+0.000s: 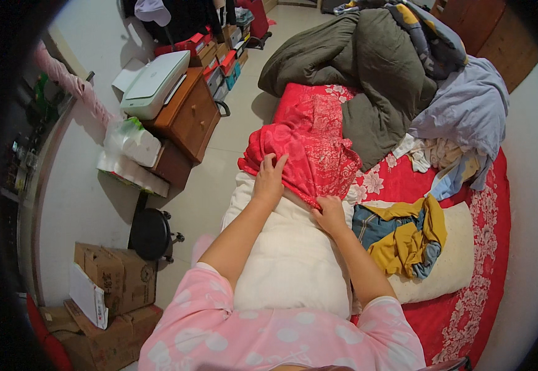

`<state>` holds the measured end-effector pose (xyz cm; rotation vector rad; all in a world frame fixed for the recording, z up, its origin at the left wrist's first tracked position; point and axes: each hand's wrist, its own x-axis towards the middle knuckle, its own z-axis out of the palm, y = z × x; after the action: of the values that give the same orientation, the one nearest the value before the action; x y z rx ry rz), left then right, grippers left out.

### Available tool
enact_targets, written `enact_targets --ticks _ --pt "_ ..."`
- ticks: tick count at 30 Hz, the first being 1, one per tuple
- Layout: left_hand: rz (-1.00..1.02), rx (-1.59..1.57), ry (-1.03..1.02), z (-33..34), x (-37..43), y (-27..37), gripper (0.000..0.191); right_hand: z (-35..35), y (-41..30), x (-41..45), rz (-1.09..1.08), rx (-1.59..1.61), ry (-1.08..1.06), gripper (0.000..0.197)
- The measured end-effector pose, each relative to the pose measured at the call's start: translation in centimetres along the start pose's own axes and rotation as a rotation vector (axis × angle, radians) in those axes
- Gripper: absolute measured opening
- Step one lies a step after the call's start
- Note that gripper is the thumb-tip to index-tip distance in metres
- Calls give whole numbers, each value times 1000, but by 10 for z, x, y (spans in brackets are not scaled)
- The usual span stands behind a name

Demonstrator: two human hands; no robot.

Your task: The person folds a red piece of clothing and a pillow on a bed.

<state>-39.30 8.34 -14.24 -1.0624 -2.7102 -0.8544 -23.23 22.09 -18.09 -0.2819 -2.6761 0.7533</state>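
Note:
A plump white pillow (pixel 292 259) lies lengthwise before me, its near end against my body. Over its far end is a red patterned pillowcase (pixel 310 134), bunched and wrinkled. My left hand (pixel 269 181) has its fingers bent into the pillowcase fabric at the left, thumb and index finger apart on top. The rolled hem of the case is gripped in my right hand (pixel 331 214), at the pillow's right side. How far the pillow reaches inside the case is hidden by the cloth.
Beside my right forearm, a mustard and blue garment (pixel 401 236) rests on a cream pillow (pixel 457 250). A dark green quilt (pixel 324 51) and grey bedding (pixel 468 102) are heaped on the red bedsheet (pixel 477 287). Leftward stand a black stool (pixel 150 234), cardboard boxes (pixel 127 278) and a printer (pixel 155 83).

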Motion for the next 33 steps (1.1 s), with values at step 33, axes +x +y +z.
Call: enact_targets --ticks 33 --pt "84 60 -619 14 -18 -17 66 -3 38 -66 973 718 -101 82"
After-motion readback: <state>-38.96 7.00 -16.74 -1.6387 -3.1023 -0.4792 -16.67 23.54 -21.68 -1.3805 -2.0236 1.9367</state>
